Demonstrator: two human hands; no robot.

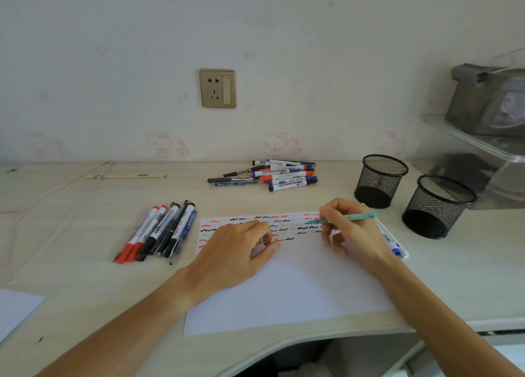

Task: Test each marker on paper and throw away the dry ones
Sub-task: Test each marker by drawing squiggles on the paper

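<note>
Green marker (pixel 345 218) pinched in right-hand grip (pixel 350 230) over squiggled paper (pixel 287 285), left hand (pixel 233 251) loosely curled; labels unreadable.

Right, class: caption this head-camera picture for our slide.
Right hand holds a teal pen over squiggle-marked paper; left hand steadies the sheet.

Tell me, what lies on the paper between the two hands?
In the head view, between the left hand and the right hand holding the green pen, the paper shows rows of red, blue and black squiggles; below them it is bare.
</note>
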